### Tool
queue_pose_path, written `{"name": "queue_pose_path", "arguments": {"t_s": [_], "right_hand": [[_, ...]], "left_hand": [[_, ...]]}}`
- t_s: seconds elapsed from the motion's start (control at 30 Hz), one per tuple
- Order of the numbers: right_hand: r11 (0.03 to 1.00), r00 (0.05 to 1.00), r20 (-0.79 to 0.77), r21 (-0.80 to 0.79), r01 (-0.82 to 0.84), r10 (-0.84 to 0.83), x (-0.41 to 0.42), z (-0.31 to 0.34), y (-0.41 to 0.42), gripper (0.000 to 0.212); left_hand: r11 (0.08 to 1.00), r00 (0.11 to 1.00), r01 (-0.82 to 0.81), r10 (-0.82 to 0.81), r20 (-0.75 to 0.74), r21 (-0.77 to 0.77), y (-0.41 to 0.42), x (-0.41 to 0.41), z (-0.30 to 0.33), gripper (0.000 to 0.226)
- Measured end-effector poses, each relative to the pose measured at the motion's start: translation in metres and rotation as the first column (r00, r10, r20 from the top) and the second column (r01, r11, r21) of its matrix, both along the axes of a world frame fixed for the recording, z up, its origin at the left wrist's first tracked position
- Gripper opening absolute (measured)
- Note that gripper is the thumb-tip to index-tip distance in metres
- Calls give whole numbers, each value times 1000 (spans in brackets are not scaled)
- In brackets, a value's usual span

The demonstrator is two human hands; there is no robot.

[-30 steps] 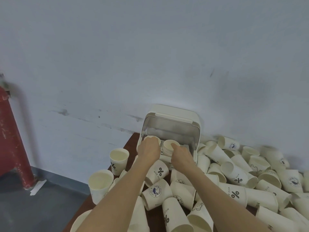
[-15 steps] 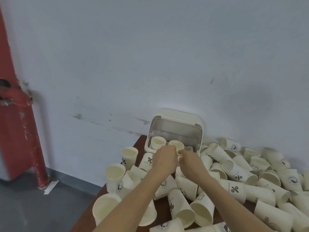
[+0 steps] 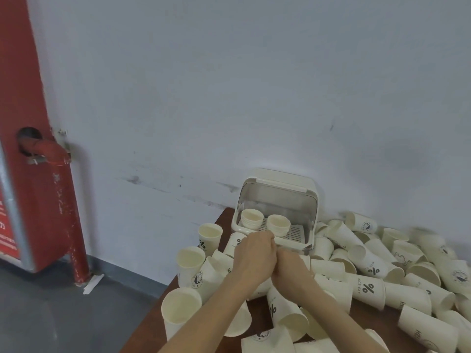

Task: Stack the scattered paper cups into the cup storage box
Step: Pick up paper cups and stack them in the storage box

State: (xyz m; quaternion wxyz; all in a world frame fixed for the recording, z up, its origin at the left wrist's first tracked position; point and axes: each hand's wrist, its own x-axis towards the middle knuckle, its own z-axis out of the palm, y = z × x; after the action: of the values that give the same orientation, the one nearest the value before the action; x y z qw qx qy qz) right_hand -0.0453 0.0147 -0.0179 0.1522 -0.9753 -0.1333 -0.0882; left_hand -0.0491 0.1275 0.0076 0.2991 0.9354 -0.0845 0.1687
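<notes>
The cream cup storage box (image 3: 280, 178) stands against the wall with its lid flipped up. Inside it are two short stacks of paper cups, a left stack (image 3: 251, 218) and a right stack (image 3: 278, 223). My left hand (image 3: 254, 254) and my right hand (image 3: 290, 270) are pressed side by side just in front of the box, low over the pile of scattered cups (image 3: 369, 289). Both hands have fingers curled downward. What they touch or hold is hidden beneath them.
Upright cups (image 3: 209, 236) stand near the brown table's left edge (image 3: 153, 317); more cups lie heaped to the right up to the wall. A red pipe (image 3: 63, 212) and red cabinet stand on the grey floor at the left.
Both hands have drawn back out of the box toward me and now sit together over the pile. The two stacks stay in the box. The view has swung left.
</notes>
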Motion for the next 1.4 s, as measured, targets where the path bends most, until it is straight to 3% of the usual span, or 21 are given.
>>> {"name": "queue_pose_path", "arguments": {"t_s": [0.23, 0.4, 0.63, 0.9, 1.17, 1.4], "right_hand": [[990, 992, -41, 78, -114, 117, -17, -11, 38, 18], [976, 972, -98, 42, -212, 215, -16, -22, 65, 37], [983, 974, -134, 22, -180, 181, -12, -33, 82, 26], [983, 990, -51, 140, -121, 129, -15, -12, 63, 21], [989, 999, 41, 149, -9, 3, -13, 22, -1, 15], [975, 982, 56, 146, 170, -180, -19, 31, -71, 15]], "left_hand": [[999, 999, -47, 47, -7, -23, 33, 7, 2, 26], [994, 995, -101, 100, 13, 32, 69, 13, 8, 28], [987, 990, -133, 136, -31, 87, 102, 21, 5, 30], [986, 989, -124, 131, -63, 111, 103, 32, -4, 33], [989, 991, -83, 95, -92, 124, 84, 39, -13, 32], [991, 995, 46, -35, -91, 123, 35, 46, -25, 30]]}}
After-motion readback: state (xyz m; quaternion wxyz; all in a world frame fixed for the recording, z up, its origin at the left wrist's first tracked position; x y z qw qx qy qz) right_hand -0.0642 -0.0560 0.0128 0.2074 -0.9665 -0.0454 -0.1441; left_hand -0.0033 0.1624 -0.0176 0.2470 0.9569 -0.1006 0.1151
